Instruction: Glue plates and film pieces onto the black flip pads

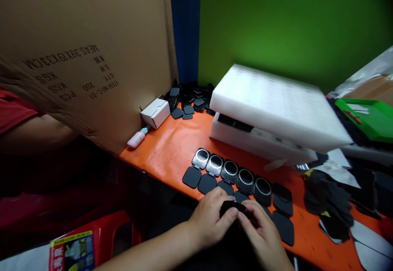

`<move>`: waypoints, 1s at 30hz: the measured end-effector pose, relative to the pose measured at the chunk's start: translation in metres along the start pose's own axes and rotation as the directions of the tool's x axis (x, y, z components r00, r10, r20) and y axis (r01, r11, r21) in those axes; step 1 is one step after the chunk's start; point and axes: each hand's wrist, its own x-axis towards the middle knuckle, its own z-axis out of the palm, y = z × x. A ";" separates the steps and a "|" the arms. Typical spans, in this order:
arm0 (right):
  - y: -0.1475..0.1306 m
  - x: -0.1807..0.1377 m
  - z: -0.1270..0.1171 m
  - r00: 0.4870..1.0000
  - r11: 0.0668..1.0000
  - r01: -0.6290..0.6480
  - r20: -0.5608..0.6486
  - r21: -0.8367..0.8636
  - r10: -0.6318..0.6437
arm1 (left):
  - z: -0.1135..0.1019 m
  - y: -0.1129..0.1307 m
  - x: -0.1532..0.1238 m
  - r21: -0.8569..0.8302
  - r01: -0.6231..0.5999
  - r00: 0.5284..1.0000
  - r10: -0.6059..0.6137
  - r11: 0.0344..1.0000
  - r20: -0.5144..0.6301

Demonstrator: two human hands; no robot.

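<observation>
My left hand (211, 217) and my right hand (264, 234) meet at the near edge of an orange table (172, 144). Both pinch one small black hinged case (233, 208) between thumbs and fingers. Just beyond them lies a row of opened black cases (230, 177), each with a round silvery patterned disc in its upper half and a plain black square flap below. One more black case (283, 199) lies at the right end of the row without a silvery disc showing.
Two white foam trays (276, 107) are stacked, the upper one tilted, behind the row. A heap of black cases (190, 99), a small white box (155, 112) and a pink bottle (137, 138) lie at the back left by a cardboard sheet (82, 50). Black gloves (328, 201) lie right. A red stool (101, 230) stands lower left.
</observation>
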 end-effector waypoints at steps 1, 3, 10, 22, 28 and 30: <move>0.001 -0.001 0.000 1.000 1.000 -0.011 0.010 0.018 0.011 | 0.001 0.000 0.001 0.004 0.006 1.000 -0.006 1.000 0.002; 0.003 -0.004 -0.003 0.999 0.998 -0.035 0.028 0.049 0.034 | 0.003 0.002 0.003 0.025 0.005 1.000 -0.005 1.000 0.013; 0.004 -0.005 -0.005 0.993 0.980 -0.098 0.075 0.175 0.086 | 0.003 0.008 0.003 0.118 -0.008 1.000 0.006 0.993 0.017; -0.005 -0.001 0.002 0.990 0.980 -0.070 0.137 0.186 0.045 | -0.014 0.004 -0.013 -0.036 -0.013 0.998 0.015 0.999 0.067; -0.010 -0.003 -0.005 0.979 0.944 -0.106 0.197 0.311 0.045 | -0.021 -0.001 -0.033 -0.169 -0.026 0.996 0.040 0.985 0.081; -0.012 -0.003 -0.010 0.982 0.930 -0.099 0.188 0.355 0.032 | -0.027 -0.011 -0.045 -0.125 0.005 1.000 -0.006 0.992 -0.007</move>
